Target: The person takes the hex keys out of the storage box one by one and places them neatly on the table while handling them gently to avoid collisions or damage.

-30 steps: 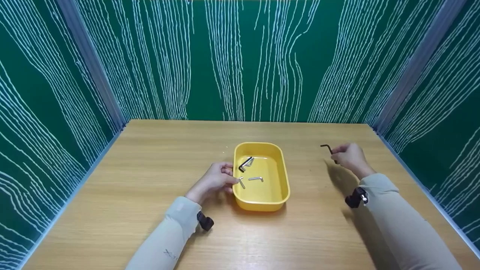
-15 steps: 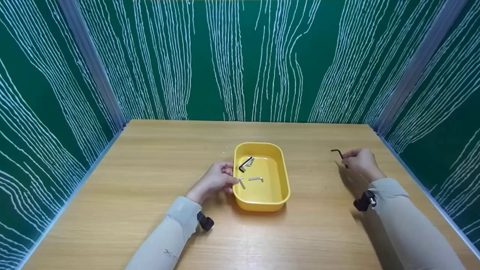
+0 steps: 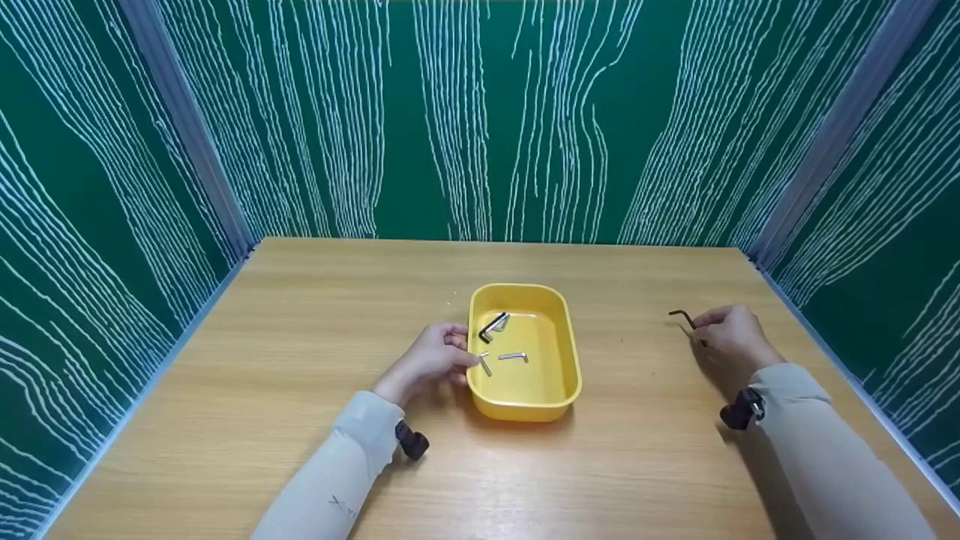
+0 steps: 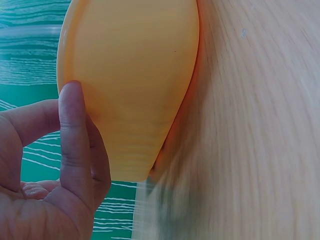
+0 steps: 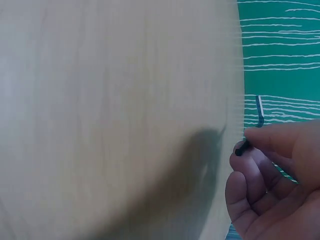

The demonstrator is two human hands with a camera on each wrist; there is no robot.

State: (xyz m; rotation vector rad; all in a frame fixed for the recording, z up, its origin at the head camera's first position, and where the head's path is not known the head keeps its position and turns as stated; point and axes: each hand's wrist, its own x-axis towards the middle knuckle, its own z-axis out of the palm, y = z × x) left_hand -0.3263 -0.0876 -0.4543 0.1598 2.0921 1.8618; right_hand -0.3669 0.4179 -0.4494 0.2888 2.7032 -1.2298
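A yellow plastic bin (image 3: 525, 405) sits mid-table. My left hand (image 3: 435, 355) grips its left rim, the thumb at the edge and the fingers along the outer wall; the left wrist view has the fingers (image 4: 75, 145) against that wall. In the bin lie a black hex key (image 3: 492, 328) beside a silver one (image 3: 502, 323), a silver hex key (image 3: 514, 357) in the middle and another silver one (image 3: 485, 365) by my thumb. To the right, my right hand (image 3: 733, 335) pinches a black hex key (image 3: 681, 313) above the table. Its bent end (image 5: 260, 110) sticks out past the fingers.
The wooden table (image 3: 337, 285) has green, white-lined walls (image 3: 525, 150) behind and on both sides. Tiny white specks (image 3: 451, 303) lie left of the bin's far end. A black wrist camera (image 3: 742, 409) sits on the right sleeve.
My right hand has moved right and toward me with the black hex key, and has come lower over the table. My left hand and the bin have stayed in place.
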